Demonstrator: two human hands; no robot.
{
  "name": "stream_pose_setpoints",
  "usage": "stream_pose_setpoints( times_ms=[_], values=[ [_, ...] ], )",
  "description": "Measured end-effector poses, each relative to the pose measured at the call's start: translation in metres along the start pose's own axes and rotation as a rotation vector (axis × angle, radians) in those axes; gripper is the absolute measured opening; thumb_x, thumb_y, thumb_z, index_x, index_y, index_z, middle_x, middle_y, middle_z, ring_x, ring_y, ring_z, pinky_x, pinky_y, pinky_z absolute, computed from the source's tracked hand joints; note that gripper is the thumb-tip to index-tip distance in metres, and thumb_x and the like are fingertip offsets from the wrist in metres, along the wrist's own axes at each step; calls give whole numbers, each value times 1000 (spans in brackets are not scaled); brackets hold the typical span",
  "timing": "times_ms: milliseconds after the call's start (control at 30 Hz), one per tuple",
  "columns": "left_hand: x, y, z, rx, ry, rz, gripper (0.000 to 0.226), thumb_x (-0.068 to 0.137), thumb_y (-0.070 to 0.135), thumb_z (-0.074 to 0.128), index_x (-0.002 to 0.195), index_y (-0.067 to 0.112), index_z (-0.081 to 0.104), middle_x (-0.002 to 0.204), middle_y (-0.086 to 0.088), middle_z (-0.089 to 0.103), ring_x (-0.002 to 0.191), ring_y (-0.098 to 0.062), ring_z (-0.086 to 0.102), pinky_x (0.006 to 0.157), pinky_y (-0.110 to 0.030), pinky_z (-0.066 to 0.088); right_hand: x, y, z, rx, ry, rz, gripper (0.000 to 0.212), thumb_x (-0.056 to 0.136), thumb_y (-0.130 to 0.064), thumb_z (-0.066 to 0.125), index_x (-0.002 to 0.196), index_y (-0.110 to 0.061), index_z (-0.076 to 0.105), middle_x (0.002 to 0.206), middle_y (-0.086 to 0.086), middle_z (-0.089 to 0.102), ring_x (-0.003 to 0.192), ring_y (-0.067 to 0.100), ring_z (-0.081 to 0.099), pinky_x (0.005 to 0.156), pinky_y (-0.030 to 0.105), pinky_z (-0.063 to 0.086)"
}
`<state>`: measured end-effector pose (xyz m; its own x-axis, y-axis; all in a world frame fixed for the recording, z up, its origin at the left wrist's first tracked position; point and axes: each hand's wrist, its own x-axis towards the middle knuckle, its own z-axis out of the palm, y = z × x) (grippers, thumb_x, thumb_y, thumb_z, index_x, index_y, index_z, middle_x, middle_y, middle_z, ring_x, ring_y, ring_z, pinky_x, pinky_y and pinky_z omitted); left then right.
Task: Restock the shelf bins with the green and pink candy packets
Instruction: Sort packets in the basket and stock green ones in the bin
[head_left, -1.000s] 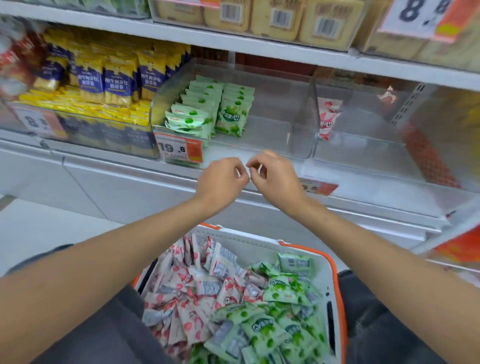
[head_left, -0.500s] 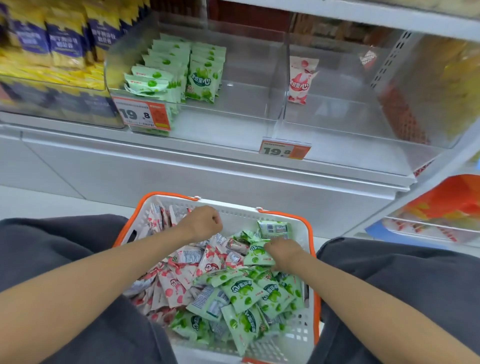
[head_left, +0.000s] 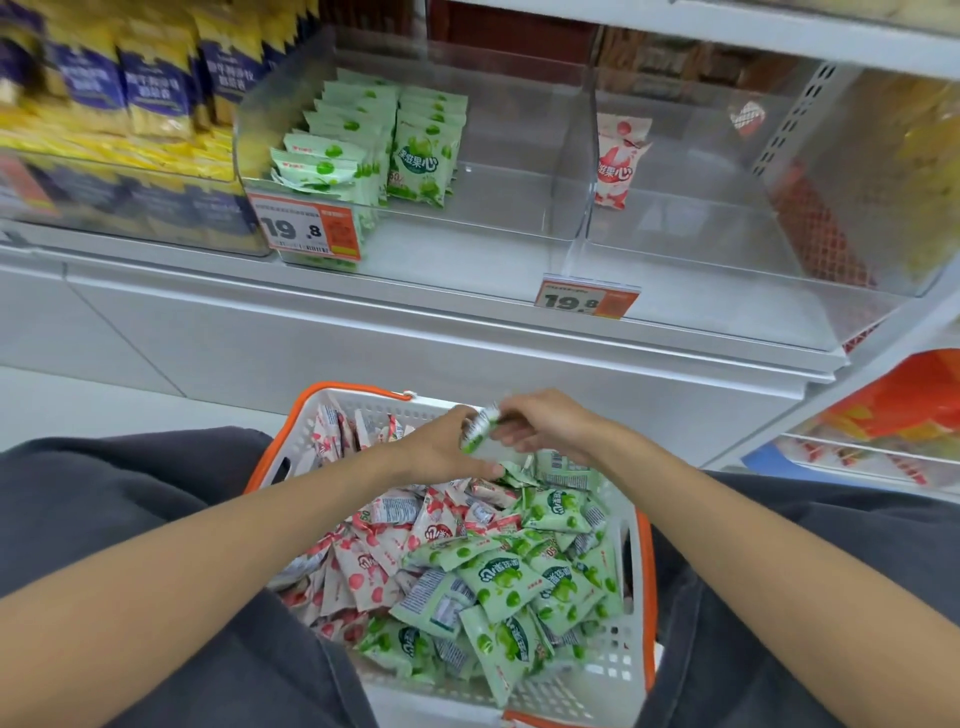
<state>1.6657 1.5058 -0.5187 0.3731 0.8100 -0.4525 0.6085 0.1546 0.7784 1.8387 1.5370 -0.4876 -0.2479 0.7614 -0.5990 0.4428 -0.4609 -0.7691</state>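
A white basket with an orange rim (head_left: 647, 582) sits between my knees, full of green candy packets (head_left: 506, 587) on the right and pink candy packets (head_left: 369, 566) on the left. Over its far end my left hand (head_left: 441, 447) and my right hand (head_left: 545, 423) meet and hold one green packet (head_left: 480, 428) between them, lifted above the pile. On the shelf, the left clear bin (head_left: 467, 244) holds two rows of green packets (head_left: 384, 140) at its left side. The right clear bin (head_left: 701, 249) holds a single pink packet (head_left: 618, 161) standing against its left wall.
Orange price tags reading 19.8 hang on the left bin (head_left: 306, 228) and the right bin (head_left: 584, 301). Yellow and blue bags (head_left: 130, 88) fill the bin further left. A white shelf front (head_left: 363, 343) runs below the bins. Orange goods (head_left: 904, 400) lie at the right.
Both hands dropped from the shelf edge into the basket, then came together over its far end, lifting a green packet out of the pile. The view tilted down towards the basket.
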Motion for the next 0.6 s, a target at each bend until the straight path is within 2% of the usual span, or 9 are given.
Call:
stream_pose_setpoints(
  times_ms=[67,133,200,267,333,400,467,533,600],
  values=[
    [3,4,0,-52,143,97,53,87,19,73,135,19,49,126,0,60,118,-21,57,98,-35,47,-6,-15,1,130,-8,-65,30,99,-26,50,106,-1,66,95,11,69,80,19,61,72,27,52],
    [5,9,-6,-213,232,47,36,90,8,67,124,16,57,115,-5,67,107,-25,64,90,-39,54,-8,-21,-1,155,129,-108,22,97,-23,53,95,-5,66,89,10,66,78,20,58,73,29,50],
    [6,15,-14,-425,208,-34,34,90,1,64,120,14,57,112,-8,68,100,-23,66,84,-34,58,-6,-21,-6,85,253,-121,14,94,-22,56,90,-9,59,87,10,58,78,21,54,73,33,47],
    [5,21,-21,-584,151,-76,33,89,-2,63,118,14,57,113,-10,67,98,-19,66,78,-29,58,-7,-18,-7,59,197,-97,21,94,-26,59,105,-8,59,94,6,59,84,20,58,76,32,51],
    [3,29,-25,-666,169,-92,27,90,10,62,117,15,59,116,-9,66,103,-19,64,75,-29,57,-8,-17,-1,88,119,-120,25,94,-20,61,113,-3,60,98,6,64,86,19,62,79,33,55],
    [1,37,-26,-577,291,-76,24,95,37,58,113,22,63,111,-1,66,101,-16,63,75,-30,54,-11,-20,5,88,130,-201,13,94,-15,62,105,-10,62,96,5,67,85,18,65,83,36,55],
    [0,42,-29,-375,489,-14,40,97,54,45,94,19,66,87,2,65,80,-14,60,68,-30,46,-13,-24,9,116,100,-257,5,93,-15,63,97,-14,61,87,1,68,79,15,66,80,34,56],
    [0,42,-33,-278,669,53,51,100,52,39,66,15,51,62,2,48,59,-15,46,57,-31,35,-14,-27,11,131,36,-293,6,93,-18,65,96,-15,61,80,-4,68,75,11,67,73,28,57],
    [3,40,-38,-239,738,91,53,101,48,39,59,15,39,57,2,40,56,-16,39,54,-33,29,-15,-31,12,164,25,-323,8,92,-18,65,98,-12,63,75,-5,70,71,9,68,68,25,57]
  ],
)
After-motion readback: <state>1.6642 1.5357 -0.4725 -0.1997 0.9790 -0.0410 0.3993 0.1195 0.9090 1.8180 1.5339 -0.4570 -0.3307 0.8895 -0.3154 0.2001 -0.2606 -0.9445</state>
